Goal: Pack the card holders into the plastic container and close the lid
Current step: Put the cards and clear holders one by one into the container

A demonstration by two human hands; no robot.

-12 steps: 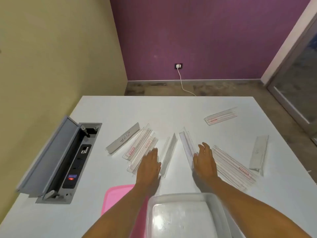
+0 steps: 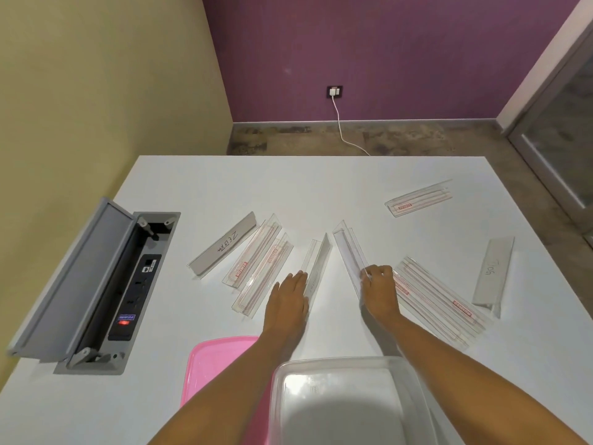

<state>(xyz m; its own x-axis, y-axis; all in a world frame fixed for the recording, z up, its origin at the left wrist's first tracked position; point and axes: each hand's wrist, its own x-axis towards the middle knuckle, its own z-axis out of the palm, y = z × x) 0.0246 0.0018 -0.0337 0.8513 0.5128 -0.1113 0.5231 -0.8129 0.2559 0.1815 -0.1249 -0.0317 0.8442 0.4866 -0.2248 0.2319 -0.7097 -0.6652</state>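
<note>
The right hand (image 2: 378, 289) is curled around the near end of a clear card holder (image 2: 349, 252) that lies angled on the white worktop (image 2: 321, 187), its fingers (image 2: 369, 273) pinching the upright edge. The left hand (image 2: 288, 300) is laid flat and open, fingers together, against the side of a second card holder (image 2: 319, 264); nothing is gripped by it yet. No holder has been packed: the clear plastic container (image 2: 346, 403) is seen empty at the near edge of the worktop, between the forearms, and the pink lid (image 2: 218, 367) lies just left of it, partly under the left forearm.

The step in hand appears to be a two-handed pick-up. Each holder would best be pinched by its standing flange, lifted clear of the worktop, and laid lengthwise in the container so that room is left for the rest.

Other holders are scattered about: a labelled one (image 2: 224, 245) and two clear ones (image 2: 260, 271) to the left, a clear group (image 2: 439, 303) touching the right hand's far side, another labelled one (image 2: 494, 274) further right, and a single one (image 2: 420, 199) well apart at the back. The neighbours close to the right hand could be dragged along. An open power-socket box (image 2: 128, 284) is set into the worktop on the left, out of the path.
</note>
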